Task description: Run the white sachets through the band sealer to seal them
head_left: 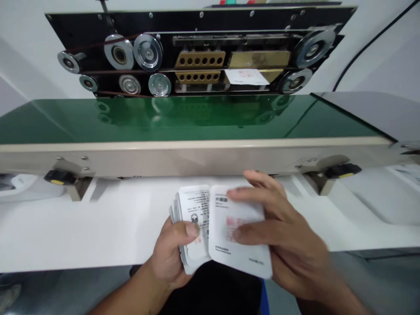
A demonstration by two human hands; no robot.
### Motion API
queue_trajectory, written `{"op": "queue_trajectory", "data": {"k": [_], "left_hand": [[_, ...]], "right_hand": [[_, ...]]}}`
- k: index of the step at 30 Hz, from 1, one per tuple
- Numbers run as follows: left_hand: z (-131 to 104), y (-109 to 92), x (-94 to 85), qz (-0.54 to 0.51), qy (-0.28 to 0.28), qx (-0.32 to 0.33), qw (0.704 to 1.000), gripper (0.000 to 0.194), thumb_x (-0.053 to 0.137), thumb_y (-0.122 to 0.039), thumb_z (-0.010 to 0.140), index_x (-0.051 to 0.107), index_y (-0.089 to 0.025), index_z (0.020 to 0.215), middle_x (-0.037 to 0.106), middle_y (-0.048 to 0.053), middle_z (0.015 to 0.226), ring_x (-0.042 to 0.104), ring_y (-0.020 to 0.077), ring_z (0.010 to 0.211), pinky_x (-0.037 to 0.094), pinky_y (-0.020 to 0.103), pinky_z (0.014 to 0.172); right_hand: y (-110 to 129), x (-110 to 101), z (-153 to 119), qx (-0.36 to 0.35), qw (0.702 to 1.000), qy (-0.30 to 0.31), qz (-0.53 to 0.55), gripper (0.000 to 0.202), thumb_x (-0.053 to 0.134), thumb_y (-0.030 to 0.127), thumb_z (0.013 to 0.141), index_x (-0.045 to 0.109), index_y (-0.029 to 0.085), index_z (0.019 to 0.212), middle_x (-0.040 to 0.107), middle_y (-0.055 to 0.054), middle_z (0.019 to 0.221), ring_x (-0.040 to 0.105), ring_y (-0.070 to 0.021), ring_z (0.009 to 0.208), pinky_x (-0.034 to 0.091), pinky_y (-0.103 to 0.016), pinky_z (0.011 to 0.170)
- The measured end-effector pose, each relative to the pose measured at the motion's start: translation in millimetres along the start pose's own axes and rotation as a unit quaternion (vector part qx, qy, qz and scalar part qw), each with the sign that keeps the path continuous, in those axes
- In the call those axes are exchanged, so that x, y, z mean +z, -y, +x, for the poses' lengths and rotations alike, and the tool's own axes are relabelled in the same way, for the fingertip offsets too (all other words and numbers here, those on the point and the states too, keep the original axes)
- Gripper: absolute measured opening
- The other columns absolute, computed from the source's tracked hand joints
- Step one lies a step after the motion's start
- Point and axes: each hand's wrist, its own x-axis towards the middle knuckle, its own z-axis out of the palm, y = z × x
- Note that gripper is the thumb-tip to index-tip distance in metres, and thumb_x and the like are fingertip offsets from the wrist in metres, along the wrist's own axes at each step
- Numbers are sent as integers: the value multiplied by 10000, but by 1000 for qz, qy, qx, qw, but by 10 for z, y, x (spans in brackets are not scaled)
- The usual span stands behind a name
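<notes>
The left hand (170, 251) gripped a stack of white packets (193, 202), thumb across the top one. The right hand (292, 236) pinched a single packet (241, 246) beside it, over the counter's (124, 232) front edge. Another packet (246, 77) sat at the machine (200, 24), above the green belt's (183, 124) far edge.

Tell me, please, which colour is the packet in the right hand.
The packet is white, with red and black print; the head view shows it.
</notes>
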Motion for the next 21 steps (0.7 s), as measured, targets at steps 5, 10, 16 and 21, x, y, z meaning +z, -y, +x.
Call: {"op": "queue_trajectory", "data": {"k": [5,10,16,21], "left_hand": [[5,12,-10,27,6,2,1000,481,669,-173,784,668,-167,1264,813,81,910,731,332,1037,549,481,955],[-1,7,-21,73,-19,-7,997,471,717,-192,772,687,-173,1242,811,89,910,731,350,1038,556,499,952],[-34,9,-19,106,-77,-5,991,511,725,-192,681,708,-169,1190,817,92,923,721,386,1049,574,508,906],[-190,46,-200,83,-162,-53,982,165,750,-243,697,768,-223,859,805,28,772,739,362,973,583,446,846]], "right_hand": [[-40,154,-79,87,996,8,22,316,634,63,875,673,299,1083,210,10,1602,421,-268,1362,469,-433,1037],[46,270,-118,98,993,37,-54,451,680,241,866,554,330,1290,183,-33,1557,357,-333,1359,441,-504,1069],[26,363,-87,217,966,-139,-22,580,628,184,880,375,349,1375,404,-95,1417,523,-276,1185,522,-474,955],[150,385,-88,388,872,-235,182,112,441,349,1045,464,313,1149,612,-4,818,611,-160,704,546,-273,620]]}}
